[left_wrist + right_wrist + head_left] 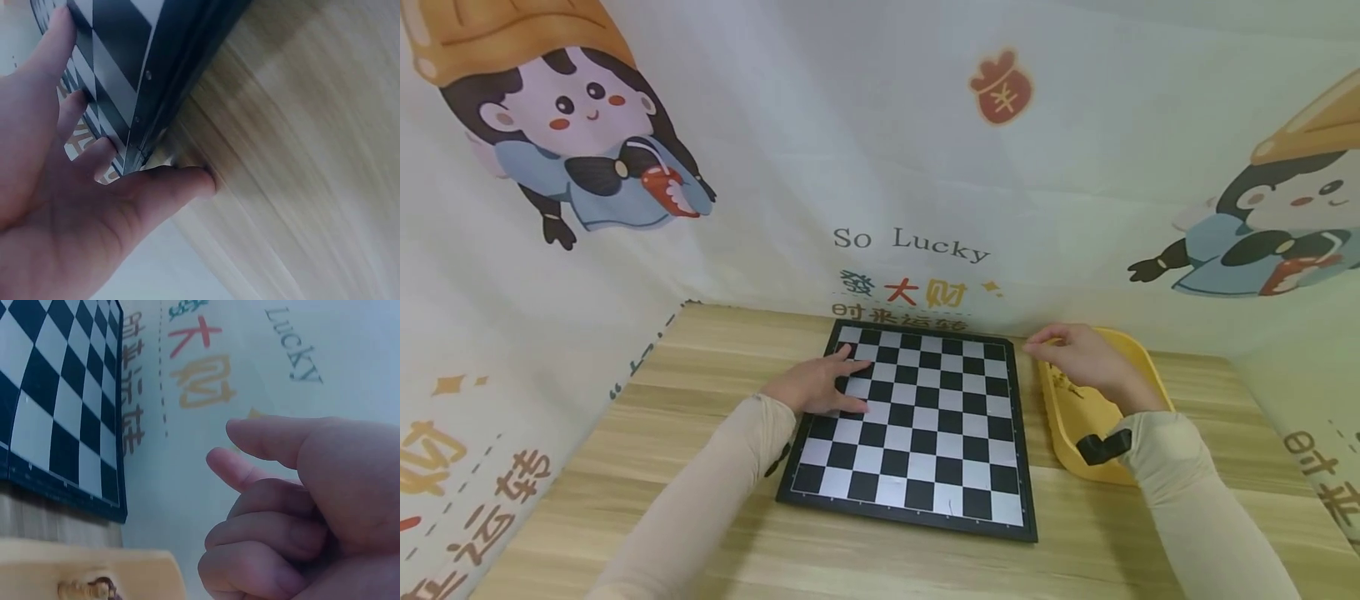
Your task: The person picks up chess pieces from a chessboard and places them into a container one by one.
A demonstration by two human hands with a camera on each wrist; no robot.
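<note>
A black-and-white chessboard (pixel 917 421) lies on the wooden table. My left hand (pixel 820 385) is over its left edge, fingers spread across the squares; in the left wrist view, the thumb (pixel 172 190) sticks out beside the board's rim. Above the far left part of a yellow tray (pixel 1152 375) is my right hand (pixel 1086 358). The right wrist view shows its thumb and forefinger apart with nothing visible between them, while the other fingers (pixel 262 534) curl toward the palm. Small gold-coloured chess pieces (pixel 1063 383) lie in the tray, partly hidden by that hand.
The wooden table (pixel 700 450) extends around the board and tray. Behind it hangs a white printed cloth (pixel 820 150) with cartoon figures and lettering, which also covers the sides. The tray's raised wall stands close to the board's right edge.
</note>
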